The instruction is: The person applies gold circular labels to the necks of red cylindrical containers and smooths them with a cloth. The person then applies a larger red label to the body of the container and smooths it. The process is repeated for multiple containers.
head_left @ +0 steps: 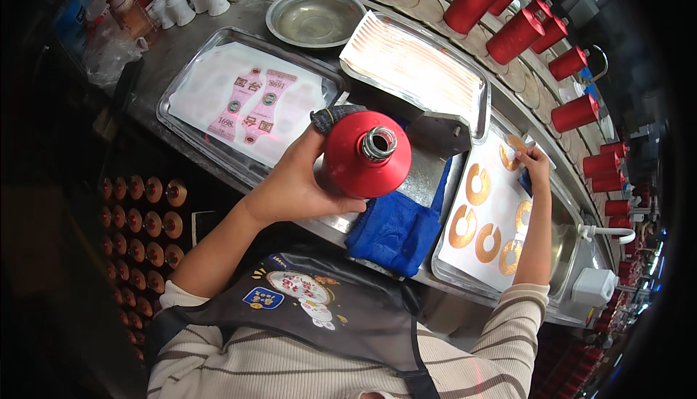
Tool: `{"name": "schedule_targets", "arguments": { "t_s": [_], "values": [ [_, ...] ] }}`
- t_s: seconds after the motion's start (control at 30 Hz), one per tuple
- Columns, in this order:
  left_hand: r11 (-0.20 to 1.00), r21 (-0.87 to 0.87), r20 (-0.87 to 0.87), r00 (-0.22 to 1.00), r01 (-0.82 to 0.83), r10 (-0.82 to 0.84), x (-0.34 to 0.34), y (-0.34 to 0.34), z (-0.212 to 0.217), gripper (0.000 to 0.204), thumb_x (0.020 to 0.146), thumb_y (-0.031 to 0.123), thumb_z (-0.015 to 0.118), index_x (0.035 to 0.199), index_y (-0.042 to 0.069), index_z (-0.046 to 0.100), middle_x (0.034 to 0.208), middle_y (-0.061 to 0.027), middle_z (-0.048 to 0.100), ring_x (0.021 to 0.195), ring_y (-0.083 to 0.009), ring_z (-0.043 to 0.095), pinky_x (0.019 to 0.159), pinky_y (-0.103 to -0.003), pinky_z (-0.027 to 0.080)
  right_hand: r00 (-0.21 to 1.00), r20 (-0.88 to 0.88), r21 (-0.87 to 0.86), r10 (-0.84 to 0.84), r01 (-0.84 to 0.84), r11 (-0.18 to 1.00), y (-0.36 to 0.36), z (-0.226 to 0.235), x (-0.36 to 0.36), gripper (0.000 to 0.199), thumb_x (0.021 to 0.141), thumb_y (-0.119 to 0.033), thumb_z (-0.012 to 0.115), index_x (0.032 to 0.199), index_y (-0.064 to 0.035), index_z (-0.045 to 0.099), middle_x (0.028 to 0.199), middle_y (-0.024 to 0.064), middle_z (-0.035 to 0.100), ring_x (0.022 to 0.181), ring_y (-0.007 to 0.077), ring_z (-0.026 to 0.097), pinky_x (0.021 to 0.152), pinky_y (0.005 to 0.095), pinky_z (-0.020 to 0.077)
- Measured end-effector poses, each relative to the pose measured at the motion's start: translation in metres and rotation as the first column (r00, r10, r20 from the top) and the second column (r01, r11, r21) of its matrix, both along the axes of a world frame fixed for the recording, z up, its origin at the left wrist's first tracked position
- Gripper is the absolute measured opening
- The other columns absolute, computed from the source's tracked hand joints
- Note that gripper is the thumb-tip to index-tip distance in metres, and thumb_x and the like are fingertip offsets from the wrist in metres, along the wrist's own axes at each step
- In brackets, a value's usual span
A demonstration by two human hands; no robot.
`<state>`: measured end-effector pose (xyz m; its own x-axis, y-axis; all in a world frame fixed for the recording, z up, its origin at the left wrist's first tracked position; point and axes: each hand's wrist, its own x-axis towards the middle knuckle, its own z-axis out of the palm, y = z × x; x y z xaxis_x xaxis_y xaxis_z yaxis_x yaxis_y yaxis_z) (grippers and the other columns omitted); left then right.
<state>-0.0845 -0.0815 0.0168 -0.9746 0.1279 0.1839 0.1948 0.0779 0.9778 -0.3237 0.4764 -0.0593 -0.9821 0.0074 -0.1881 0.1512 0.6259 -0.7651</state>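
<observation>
Operator: Bottle position was the reference for everything. It was red, held above the near edge of the steel bench, its bare metal neck turned up toward the camera. A blue cloth lay directly below it, draped over the bench edge.

Inspector: How was it gripped?

Operator: The left hand was closed on the bottle's left flank, thumb under the shoulder, fingers wrapped behind. The forearm rose from the lower left, wrist bent inward.

Inspector: And the other hand?

Operator: The right hand was well to the right of the bottle, over the tray of gold ring labels. Its fingertips were pinched on one ring label at the far end of that tray; a blue object showed under the palm, but I could not tell what it was.

Inspector: Guidance for lifting the label?

Operator: In my judgement, peel it by one edge, keep it flat, and hold the bottle steady so that the neck stays centred for the ring.

Inspector: Beyond the bottle?

Operator: To its left lay a tray with pink labels; behind it, a ribbed tray and a round steel dish. Farthest off, a row of red bottles curved away behind and to the right.
</observation>
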Motion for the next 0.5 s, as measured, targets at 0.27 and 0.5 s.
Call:
{"name": "schedule_targets", "arguments": {
  "t_s": [0.27, 0.5],
  "values": [
    [0.999, -0.044, -0.008, 1.0, 0.027, -0.028, -0.003, 0.0, -0.002, 0.105, 0.063, 0.021, 0.097, 0.149, 0.006, 0.039, 0.141, -0.0137, 0.054, 0.131, -0.0267, 0.053, 0.111, -0.039, 0.042, 0.949, -0.315, 0.086, -0.028, 0.058, 0.995, -0.063, 0.05, 0.085, 0.014, 0.095, -0.009, 0.064, 0.099, 0.0033, 0.068, 0.085, 0.0012, 0.066, 0.077, 0.0074, 0.058, 0.071, 0.0243, 0.0464],
    [0.929, -0.317, -0.207, 0.97, -0.193, 0.13, 0.031, 0.001, 0.007, 0.116, 0.064, 0.015, 0.097, 0.156, 0.005, 0.027, 0.155, -0.0163, 0.039, 0.142, -0.0275, 0.042, 0.119, -0.042, 0.033, 0.995, 0.017, -0.412, -0.102, 0.1, 0.906, -0.199, 0.134, 0.197, 0.03, 0.098, -0.014, 0.064, 0.122, 0.0044, 0.064, 0.087, -0.0008, 0.067, 0.066, 0.0004, 0.056, 0.058, 0.0152, 0.0409]
  ]
}}
